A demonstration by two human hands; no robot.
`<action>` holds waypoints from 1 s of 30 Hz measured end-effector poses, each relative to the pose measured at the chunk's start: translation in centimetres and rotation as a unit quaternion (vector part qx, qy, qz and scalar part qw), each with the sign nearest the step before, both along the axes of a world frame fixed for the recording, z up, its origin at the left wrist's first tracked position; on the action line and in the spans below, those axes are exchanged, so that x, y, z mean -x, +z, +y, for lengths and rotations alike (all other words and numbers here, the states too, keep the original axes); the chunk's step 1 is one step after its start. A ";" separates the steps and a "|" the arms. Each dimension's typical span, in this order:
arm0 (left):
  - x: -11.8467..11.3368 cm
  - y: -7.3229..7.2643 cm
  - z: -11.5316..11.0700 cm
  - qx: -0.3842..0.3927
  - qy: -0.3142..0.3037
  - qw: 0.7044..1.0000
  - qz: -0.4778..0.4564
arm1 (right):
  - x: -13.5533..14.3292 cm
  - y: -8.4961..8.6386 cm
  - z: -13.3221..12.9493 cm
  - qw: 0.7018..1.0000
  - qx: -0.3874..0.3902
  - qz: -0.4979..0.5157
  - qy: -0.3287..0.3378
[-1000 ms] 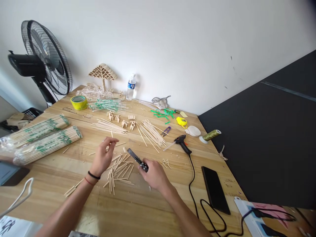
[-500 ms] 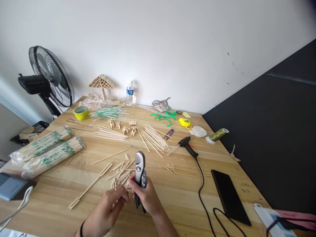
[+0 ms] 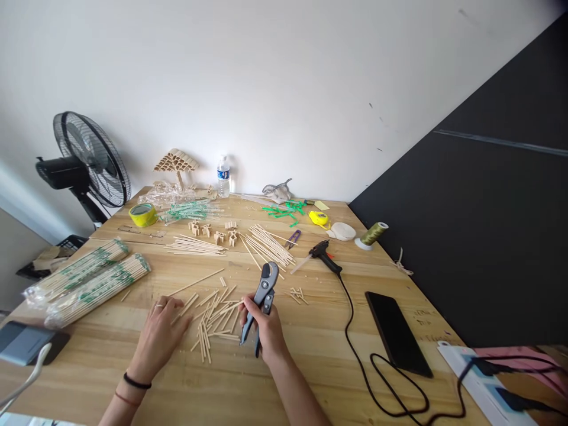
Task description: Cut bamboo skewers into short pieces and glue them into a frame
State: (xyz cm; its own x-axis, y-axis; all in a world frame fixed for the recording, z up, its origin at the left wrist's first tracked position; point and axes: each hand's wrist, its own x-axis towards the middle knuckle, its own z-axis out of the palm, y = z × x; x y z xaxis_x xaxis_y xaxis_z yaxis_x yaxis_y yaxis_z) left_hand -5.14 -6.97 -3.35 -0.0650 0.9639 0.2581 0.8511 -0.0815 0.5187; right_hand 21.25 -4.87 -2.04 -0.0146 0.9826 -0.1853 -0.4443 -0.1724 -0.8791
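Note:
My right hand [image 3: 266, 325] is wrapped round a pair of grey-and-black hand cutters [image 3: 266, 287], held upright with the jaws at the top. A short wooden stick seems to reach the fingertips of that hand. My left hand [image 3: 160, 331] lies low on the table, its bent fingers and thumb on either side of some longer wooden sticks [image 3: 189, 307]; the palm hides their lower part. Between the hands lies a loose heap of short cut wooden sticks [image 3: 217, 313]. A single thin stick [image 3: 197, 281] lies just beyond my left fingers.
A glue gun [image 3: 326, 254] with a black cord lies right, near a dark phone-like slab [image 3: 397, 331]. Bagged sticks [image 3: 97, 290] lie left. Farther back are loose sticks [image 3: 268, 242], small stick assemblies [image 3: 219, 236], yellow tape [image 3: 142, 214] and a water bottle [image 3: 223, 177].
My left hand has moved left, away from the right hand, onto the longer sticks. The right hand still holds the cutters, now tilted to the right. The view has shifted a little.

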 end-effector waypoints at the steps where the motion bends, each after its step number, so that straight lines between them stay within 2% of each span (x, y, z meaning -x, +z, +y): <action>1: 0.1 -0.3 -0.1 0.000 0.002 1.000 0.004 | 0.1 -0.1 0.0 1.000 -0.005 0.002 0.000; 6: -0.2 -0.8 -0.9 -0.015 0.024 1.000 0.008 | 0.5 -0.3 0.1 0.999 -0.033 0.001 0.008; 11: -0.8 -0.3 -1.4 -0.032 0.008 0.999 -0.012 | 0.7 0.2 -0.5 0.998 -0.058 -0.011 0.023; 13: -1.7 0.5 -1.8 -0.033 -0.013 0.999 -0.027 | 0.7 0.4 -0.7 0.997 -0.067 -0.018 0.025; 17: -4.5 2.8 -2.4 0.000 -0.076 0.994 -0.073 | 0.5 0.4 -0.9 0.996 -0.080 -0.040 0.022; 20: -6.7 4.3 -1.8 0.014 -0.122 0.984 -0.128 | -0.1 0.5 -0.9 0.994 -0.085 -0.062 0.006; 23: -8.2 4.9 -0.5 0.060 -0.157 0.967 -0.190 | -1.0 1.4 -0.7 0.989 -0.097 -0.108 -0.025; 27: -9.3 5.8 1.7 0.098 -0.192 0.948 -0.233 | -2.7 3.4 0.2 0.942 -0.174 -0.276 -0.078; 30: -9.9 7.0 3.4 0.101 -0.227 0.939 -0.238 | -4.0 4.6 1.3 0.910 -0.222 -0.341 -0.081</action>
